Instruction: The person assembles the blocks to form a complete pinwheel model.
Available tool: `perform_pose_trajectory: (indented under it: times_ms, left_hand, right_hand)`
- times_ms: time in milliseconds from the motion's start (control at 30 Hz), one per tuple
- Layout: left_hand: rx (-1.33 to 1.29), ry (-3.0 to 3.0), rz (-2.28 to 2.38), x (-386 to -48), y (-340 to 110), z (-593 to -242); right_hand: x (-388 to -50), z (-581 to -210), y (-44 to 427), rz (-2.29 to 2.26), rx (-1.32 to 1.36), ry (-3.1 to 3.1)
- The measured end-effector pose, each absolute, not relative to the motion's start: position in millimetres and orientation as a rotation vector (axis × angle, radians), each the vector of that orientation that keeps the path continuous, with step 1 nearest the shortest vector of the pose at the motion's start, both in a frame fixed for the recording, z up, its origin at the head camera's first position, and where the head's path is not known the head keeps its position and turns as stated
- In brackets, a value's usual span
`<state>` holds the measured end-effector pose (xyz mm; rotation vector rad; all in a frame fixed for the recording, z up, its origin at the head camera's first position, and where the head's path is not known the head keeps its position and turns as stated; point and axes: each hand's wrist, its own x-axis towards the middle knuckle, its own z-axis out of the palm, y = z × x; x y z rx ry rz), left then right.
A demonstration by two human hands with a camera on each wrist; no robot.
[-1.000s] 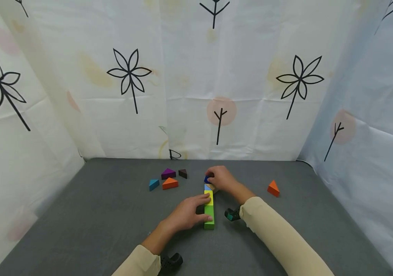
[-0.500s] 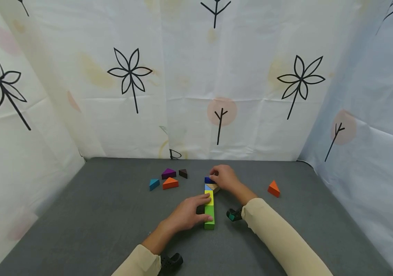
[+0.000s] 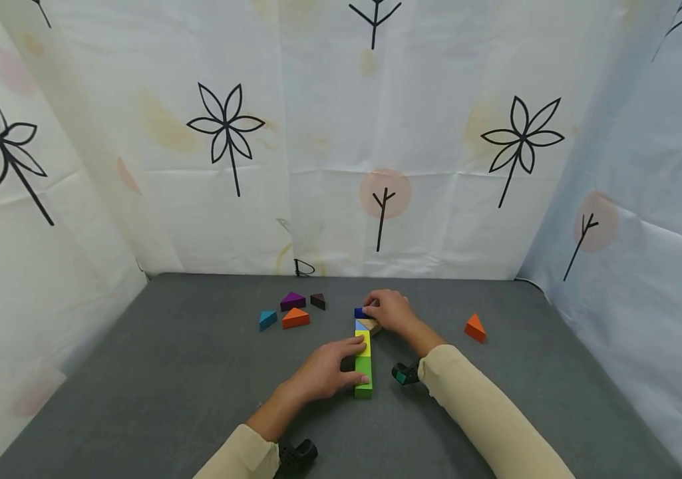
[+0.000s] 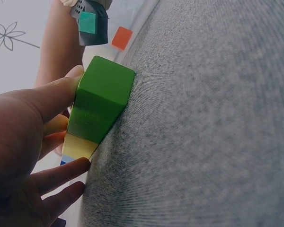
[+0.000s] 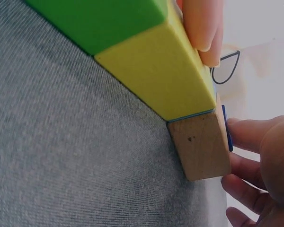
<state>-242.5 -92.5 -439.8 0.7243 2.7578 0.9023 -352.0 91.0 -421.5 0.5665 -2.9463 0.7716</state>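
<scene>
A straight row of blocks runs away from me in the head view: a green block (image 3: 363, 367), a yellow block (image 3: 367, 352), a light blue triangular block (image 3: 360, 324) beside a bare wooden triangular block (image 3: 370, 325), and a dark blue block (image 3: 360, 313). My left hand (image 3: 323, 371) rests on the row, its thumb touching the green block and fingers touching the yellow one. My right hand (image 3: 392, 310) pinches the dark blue block at the far end. In the right wrist view its thumb meets the dark blue block (image 5: 226, 127), mostly hidden behind the wooden block (image 5: 201, 146).
Left of the row lie a purple triangular block (image 3: 293, 302), a dark brown one (image 3: 318, 301), a blue one (image 3: 267, 320) and an orange one (image 3: 295, 318). Another orange triangular block (image 3: 475, 328) sits right on the grey table (image 3: 155, 372). Printed cloth walls (image 3: 317, 226) enclose the table.
My right hand has shifted slightly right from over the dark blue block, uncovering more of it and the wooden block, then dipped back a little. My left hand stays on the row.
</scene>
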Motion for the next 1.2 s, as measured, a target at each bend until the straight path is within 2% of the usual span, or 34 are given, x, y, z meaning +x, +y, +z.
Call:
perform_pose_trajectory:
  times_ms: [600,1200]
  left_hand:
    - [0.738,2.755,0.908,-242.4,-93.4,-440.2]
    - [0.740,2.762,0.903,-243.1,-93.4,-441.2]
  right_hand:
    - [-350.2,-423.8,87.5,0.799,0.549,-2.927]
    - [-350.0,-417.7,99.3,0.829,0.767,-2.935]
